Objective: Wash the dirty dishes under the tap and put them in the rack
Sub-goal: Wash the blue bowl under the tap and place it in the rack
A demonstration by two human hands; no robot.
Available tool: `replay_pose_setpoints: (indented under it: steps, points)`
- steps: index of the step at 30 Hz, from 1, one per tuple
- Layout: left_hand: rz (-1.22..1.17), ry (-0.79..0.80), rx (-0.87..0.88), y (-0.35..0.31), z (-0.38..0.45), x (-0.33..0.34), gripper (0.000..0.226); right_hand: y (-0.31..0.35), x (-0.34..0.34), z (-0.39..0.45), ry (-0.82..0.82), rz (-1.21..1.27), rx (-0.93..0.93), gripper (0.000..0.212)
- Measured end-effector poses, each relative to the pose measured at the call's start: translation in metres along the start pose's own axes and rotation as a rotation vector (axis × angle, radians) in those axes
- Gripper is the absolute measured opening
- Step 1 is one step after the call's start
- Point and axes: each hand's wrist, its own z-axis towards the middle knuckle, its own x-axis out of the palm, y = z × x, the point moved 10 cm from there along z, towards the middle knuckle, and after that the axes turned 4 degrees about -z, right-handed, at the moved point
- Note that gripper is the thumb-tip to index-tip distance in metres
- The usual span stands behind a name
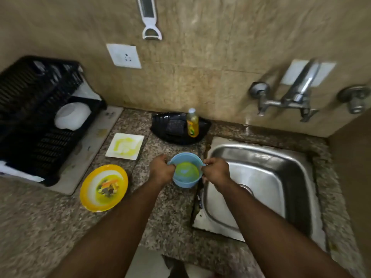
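A blue bowl (185, 170) with yellow-green residue inside is held just above the granite counter, left of the steel sink (259, 177). My left hand (161, 170) grips its left rim and my right hand (216, 171) grips its right rim. A dirty white square plate (124, 145) and a yellow-rimmed round plate (104, 187) with food scraps lie on the counter to the left. The black dish rack (38, 119) at far left holds a white bowl (72, 115). The tap (297, 91) is on the wall above the sink; no water is visible.
A black tray (180, 130) with a scrub pad and a yellow dish soap bottle (192, 123) stands against the wall behind the bowl. A peeler (149, 19) and a wall socket (124, 56) are on the tiled wall. The counter edge is near my body.
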Motion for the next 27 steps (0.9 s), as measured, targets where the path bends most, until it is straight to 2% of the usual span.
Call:
replay_pose_setpoints:
  steps: [3,9,12,16,21,23,25,27]
  points:
    - [-0.173,0.032,-0.029,-0.013,0.004,0.038,0.049,-0.005,-0.050,-0.010,-0.057,0.050,-0.007,0.016]
    - [-0.402,0.241,-0.129,-0.088,-0.038,0.110,0.021,-0.018,-0.150,-0.008,-0.161,0.089,-0.069,0.017]
    - [-0.395,0.318,-0.142,-0.115,-0.050,0.141,0.022,-0.023,-0.193,-0.003,-0.195,0.117,-0.068,0.018]
    - [-0.491,0.320,-0.135,-0.152,-0.057,0.166,0.016,-0.033,-0.231,0.016,-0.191,0.154,-0.078,0.012]
    - [-0.627,0.251,-0.133,-0.181,-0.055,0.177,0.025,-0.006,-0.264,0.028,-0.183,0.190,-0.117,0.016]
    - [-0.675,0.221,-0.137,-0.196,-0.058,0.181,0.025,0.007,-0.309,0.035,-0.388,0.132,-0.155,0.025]
    - [-0.695,0.209,-0.138,-0.199,-0.059,0.176,0.026,0.028,-0.342,0.031,-0.614,-0.040,-0.181,0.046]
    - [-0.695,0.207,-0.136,-0.203,-0.059,0.176,0.026,0.050,-0.363,0.027,-0.716,-0.109,-0.230,0.053]
